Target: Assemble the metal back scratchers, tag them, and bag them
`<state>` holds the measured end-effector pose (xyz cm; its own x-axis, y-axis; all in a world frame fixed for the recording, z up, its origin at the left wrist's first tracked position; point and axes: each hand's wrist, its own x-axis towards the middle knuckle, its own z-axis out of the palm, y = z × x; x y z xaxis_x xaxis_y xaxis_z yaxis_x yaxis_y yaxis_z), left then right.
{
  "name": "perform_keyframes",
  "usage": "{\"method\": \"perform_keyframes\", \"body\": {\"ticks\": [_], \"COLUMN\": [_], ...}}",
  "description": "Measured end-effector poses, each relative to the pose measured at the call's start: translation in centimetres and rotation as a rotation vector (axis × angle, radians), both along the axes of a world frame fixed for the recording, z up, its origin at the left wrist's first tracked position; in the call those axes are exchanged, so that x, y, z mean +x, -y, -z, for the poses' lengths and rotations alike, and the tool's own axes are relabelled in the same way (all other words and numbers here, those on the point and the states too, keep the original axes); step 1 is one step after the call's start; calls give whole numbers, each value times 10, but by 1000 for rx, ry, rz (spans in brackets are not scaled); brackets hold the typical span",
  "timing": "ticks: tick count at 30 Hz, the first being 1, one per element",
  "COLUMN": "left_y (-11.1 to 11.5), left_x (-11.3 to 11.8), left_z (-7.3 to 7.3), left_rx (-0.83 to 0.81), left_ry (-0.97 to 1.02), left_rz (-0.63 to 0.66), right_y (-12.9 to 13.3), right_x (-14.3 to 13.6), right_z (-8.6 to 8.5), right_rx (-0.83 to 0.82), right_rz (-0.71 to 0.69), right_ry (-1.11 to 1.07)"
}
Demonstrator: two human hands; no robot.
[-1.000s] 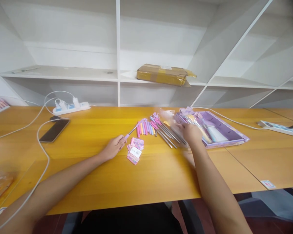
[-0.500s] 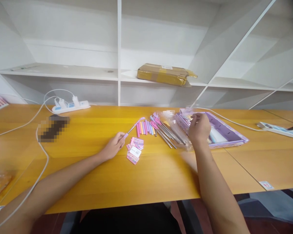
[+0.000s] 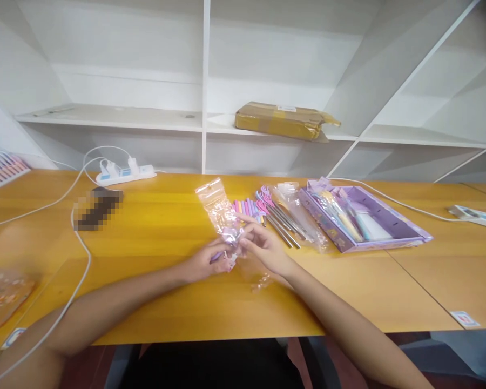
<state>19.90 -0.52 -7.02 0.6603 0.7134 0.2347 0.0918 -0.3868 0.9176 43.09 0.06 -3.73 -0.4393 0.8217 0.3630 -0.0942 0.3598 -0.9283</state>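
Head view: left hand [image 3: 204, 265] grips one purple handle [image 3: 216, 257], right hand [image 3: 266, 247] one clear bag [image 3: 214, 201]; beyond sit two power strips [image 3: 126, 176].

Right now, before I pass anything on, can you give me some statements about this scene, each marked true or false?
1. The right hand is at the clear bag. True.
2. The taped parcel lies on the desk. False: the taped parcel is on the shelf behind it.
3. The purple tray is to the right of the metal rods. True.
4. The left hand is inside the purple tray. False: the left hand is close to the right hand, well left of the tray.
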Motion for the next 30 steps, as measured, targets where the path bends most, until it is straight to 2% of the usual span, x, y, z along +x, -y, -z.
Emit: {"method": "perform_keyframes", "body": {"ticks": [3, 6, 8, 10, 12, 15, 16, 18, 20, 22, 24, 26, 30], "left_y": [1, 0, 0, 0, 0, 0, -1, -2, -5, -11, -19, -27, -37], "left_x": [2, 5, 6, 8, 8, 8, 8, 7, 5, 2, -3, -7, -12], "left_z": [4, 5, 6, 6, 5, 3, 3, 3, 5, 8, 11, 14, 14], "left_rx": [12, -124, -245, -338, -380, -345, -316, -278, -258, -235, -243, -287, -355], "left_ry": [-82, -69, 16, 117, 160, 100, 78, 84, 161, 284, 396, 487, 608], "left_rz": [-61, -64, -65, -81, -72, -21, -7, -25, -139, -338, -516, -623, -687], "right_y": [2, 1, -2, -6, -10, -15, -16, -19, -24, -29, -32, -31, -20], "right_x": [-10, -16, -17, -16, -17, -20, -21, -20, -12, 1, 16, 28, 36], "right_z": [9, 15, 19, 23, 27, 31, 31, 30, 25, 17, 7, -3, -12], "right_rx": [170, 224, 158, 17, -181, -383, -399, -375, -313, -232, -161, -134, -133], "right_rz": [180, 232, 286, 331, 272, 82, 57, 111, 272, 427, 481, 403, 21], "right_ry": [82, 114, 39, -52, -90, -78, -84, -132, -245, -364, -389, -252, 281]}}
